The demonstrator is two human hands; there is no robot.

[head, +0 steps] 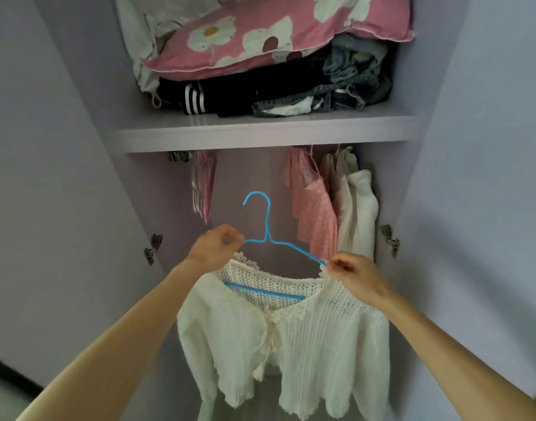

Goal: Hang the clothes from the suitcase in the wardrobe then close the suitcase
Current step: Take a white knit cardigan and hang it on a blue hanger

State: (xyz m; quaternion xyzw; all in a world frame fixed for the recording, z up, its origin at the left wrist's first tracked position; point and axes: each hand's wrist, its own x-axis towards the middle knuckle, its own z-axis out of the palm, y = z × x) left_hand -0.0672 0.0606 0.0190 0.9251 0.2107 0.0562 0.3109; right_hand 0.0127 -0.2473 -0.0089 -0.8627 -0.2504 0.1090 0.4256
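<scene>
A cream knitted cardigan (294, 338) hangs on a blue wire hanger (268, 221) held up in front of the open wardrobe. My left hand (216, 246) grips the hanger's left shoulder end together with the cardigan's neckline. My right hand (353, 276) pinches the cardigan's right shoulder at the hanger's other end. The hanger's hook points up and hangs free, well below the shelf (260, 133). The rail is hidden behind the shelf's front edge. No suitcase is in view.
Pink and cream garments (327, 208) hang at the right under the shelf, and a bunch of hangers (204, 186) at the left, with a gap between them. On the shelf lie a pink flowered pillow (260, 34) and folded dark clothes (260, 95). Both wardrobe doors stand open.
</scene>
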